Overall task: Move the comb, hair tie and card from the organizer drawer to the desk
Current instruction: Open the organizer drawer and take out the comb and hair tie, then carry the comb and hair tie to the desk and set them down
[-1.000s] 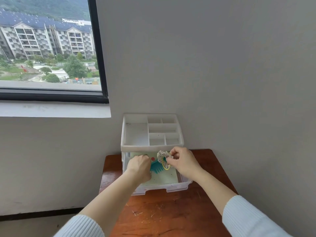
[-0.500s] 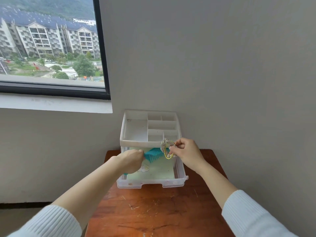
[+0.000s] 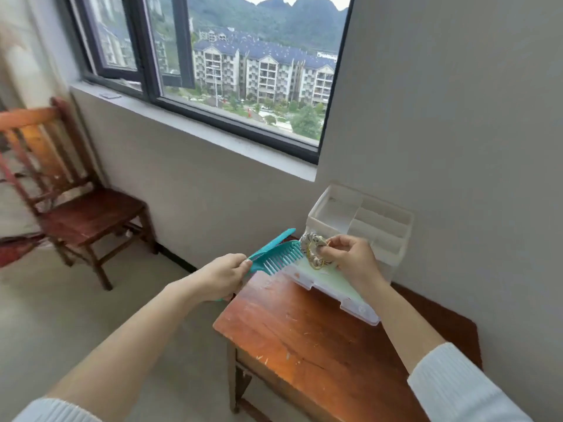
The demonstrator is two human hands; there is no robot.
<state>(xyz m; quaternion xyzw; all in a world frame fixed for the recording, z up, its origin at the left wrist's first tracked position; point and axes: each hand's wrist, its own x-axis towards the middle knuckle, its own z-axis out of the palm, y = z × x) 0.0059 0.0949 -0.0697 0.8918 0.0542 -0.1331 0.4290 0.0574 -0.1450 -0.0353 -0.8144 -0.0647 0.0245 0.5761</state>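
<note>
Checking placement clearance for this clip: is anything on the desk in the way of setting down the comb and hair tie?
Nothing visible. The left hand holds the comb and the right hand the hair tie, both above the open drawer. The desk in front of it looks bare.

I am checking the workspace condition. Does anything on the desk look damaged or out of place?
The desk surface is scratched, with pale chipped spots in its finish. The organizer drawer stands pulled out. The comb and hair tie are simply held above it.
</note>
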